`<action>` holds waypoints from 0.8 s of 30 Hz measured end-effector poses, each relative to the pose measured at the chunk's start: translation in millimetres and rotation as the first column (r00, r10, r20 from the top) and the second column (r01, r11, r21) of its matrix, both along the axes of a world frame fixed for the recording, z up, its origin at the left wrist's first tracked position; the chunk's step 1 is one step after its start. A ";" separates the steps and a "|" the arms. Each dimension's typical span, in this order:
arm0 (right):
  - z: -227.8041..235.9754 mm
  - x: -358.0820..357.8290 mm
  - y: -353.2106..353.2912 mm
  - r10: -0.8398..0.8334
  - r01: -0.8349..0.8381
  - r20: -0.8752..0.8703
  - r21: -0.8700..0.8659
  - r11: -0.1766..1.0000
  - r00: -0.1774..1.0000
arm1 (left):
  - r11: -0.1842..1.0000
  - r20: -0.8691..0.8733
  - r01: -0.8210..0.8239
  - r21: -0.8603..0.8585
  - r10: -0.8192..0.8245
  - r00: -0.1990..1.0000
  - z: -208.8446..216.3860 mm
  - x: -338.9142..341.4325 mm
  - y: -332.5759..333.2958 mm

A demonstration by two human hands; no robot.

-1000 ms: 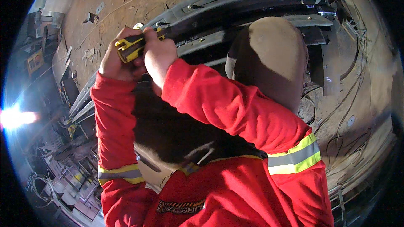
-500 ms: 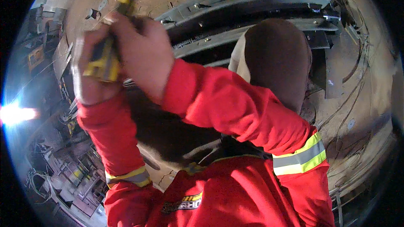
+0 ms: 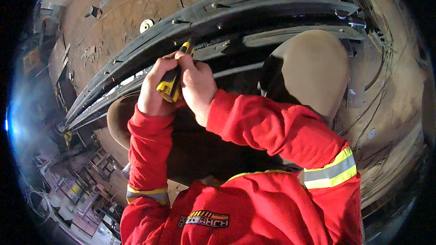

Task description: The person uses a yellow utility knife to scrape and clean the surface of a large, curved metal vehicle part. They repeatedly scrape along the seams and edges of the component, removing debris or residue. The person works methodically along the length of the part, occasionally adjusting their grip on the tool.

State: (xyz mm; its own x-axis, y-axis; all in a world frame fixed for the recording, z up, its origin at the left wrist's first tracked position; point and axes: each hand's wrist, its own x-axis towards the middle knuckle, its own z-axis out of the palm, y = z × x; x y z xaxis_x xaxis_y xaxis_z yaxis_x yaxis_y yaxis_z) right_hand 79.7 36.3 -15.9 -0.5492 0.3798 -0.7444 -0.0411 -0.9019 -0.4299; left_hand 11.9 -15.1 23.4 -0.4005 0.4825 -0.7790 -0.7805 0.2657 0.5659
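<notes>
Both fists close around a yellow-and-black handled tool (image 3: 170,84) with a narrow dark tip; its exact kind does not show. On the left side of the handle, my left hand (image 3: 155,87) has its fingers wrapped round it. My right hand (image 3: 198,90) presses against the other side, thumb along the handle near the tip. The tool slants up and to the right. Its tip lies over the long, dark curved strips (image 3: 268,11), studded with several bolts; whether it touches them I cannot tell.
My bent knee (image 3: 313,70) is beside the strips on the right. A pale ring-shaped disc (image 3: 146,26) and a small block (image 3: 92,12) lie on the brown floor beyond. Cables (image 3: 379,90) run along the right. Cluttered metalwork (image 3: 86,199) stands at lower left.
My hands and the tool have swung right and down to above the strips. The view has shifted, showing more of the strips at left, and the bright light at left has shrunk.
</notes>
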 end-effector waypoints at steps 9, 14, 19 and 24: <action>1.8 0.6 13.2 0.107 -0.108 -0.024 -0.040 0.993 0.994 | 0.998 0.006 -0.044 -0.048 0.044 0.999 -6.8 -3.7 7.8; 8.8 -4.8 13.2 0.042 -0.045 -0.091 -0.031 0.999 0.995 | 1.000 -0.004 0.015 0.006 -0.015 1.000 -3.5 -10.8 5.1; 10.1 -2.3 10.3 0.058 -0.059 -0.095 -0.009 0.998 0.994 | 0.999 -0.041 0.034 -0.029 -0.035 0.999 2.2 -10.8 3.8; 3.9 -0.3 7.2 0.105 -0.106 -0.048 -0.017 0.994 0.993 | 0.997 0.040 -0.034 -0.069 0.037 0.999 -5.8 -7.5 1.3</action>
State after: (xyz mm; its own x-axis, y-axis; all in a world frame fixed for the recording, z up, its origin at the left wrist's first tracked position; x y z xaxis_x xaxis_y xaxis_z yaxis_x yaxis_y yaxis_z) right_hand 79.4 43.5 -12.0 -0.6203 0.3039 -0.7231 0.0348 -0.9103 -0.4124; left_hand 4.4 -13.9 17.6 -0.3838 0.4134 -0.8257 -0.8122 0.2742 0.5149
